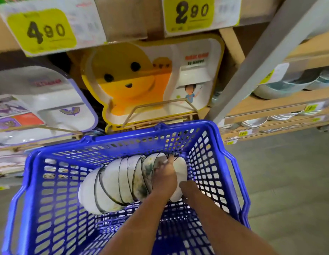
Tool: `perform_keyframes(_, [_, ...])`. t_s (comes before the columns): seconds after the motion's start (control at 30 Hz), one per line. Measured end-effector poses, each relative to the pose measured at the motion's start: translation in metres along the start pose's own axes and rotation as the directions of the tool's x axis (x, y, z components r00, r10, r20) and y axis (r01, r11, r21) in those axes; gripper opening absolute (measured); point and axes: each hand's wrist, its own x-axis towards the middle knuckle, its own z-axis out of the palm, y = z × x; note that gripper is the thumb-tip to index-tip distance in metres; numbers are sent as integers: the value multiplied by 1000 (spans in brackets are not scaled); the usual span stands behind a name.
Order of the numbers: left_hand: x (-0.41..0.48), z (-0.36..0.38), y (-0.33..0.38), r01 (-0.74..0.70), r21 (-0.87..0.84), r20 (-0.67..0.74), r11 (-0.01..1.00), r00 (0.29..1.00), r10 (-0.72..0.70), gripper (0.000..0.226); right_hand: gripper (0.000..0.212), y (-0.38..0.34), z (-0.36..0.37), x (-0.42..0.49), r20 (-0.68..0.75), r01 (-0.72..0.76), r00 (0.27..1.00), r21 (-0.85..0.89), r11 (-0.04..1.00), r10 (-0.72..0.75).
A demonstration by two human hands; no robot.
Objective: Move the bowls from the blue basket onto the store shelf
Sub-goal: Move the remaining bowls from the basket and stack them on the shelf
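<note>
The blue basket (222, 162) fills the lower half of the head view. A row of nested white bowls (112, 183) with dark rims lies on its side inside it. My left hand (164, 178) rests on the right end of that row, with its fingers hooked into the gap before the end bowl (180, 169). My right hand (184, 186) reaches under that end bowl and cups it from below; its fingers are hidden. The store shelf (270, 105) stands just behind the basket.
Children's divided plates lean on the shelf: a yellow bear-shaped plate (134, 83) and a purple-rimmed plate (49, 100). Yellow price tags (42, 30) hang above. A grey upright (261, 57) slants at the right, stacked dishes (281, 87) sit beyond it, and grey floor (288, 181) lies to the right.
</note>
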Motion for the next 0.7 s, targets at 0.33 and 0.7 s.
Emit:
perform_keyframes(0.33, [-36, -49, 10, 21, -48, -53, 999, 998, -24, 76, 43, -26, -19, -41, -57, 1, 998, 100, 995, 5])
perform_keyframes(0.7, [-110, -172, 3, -33, -544, -90, 838, 996, -19, 62, 31, -75, -66, -180, 123, 401, 869, 391, 828, -479])
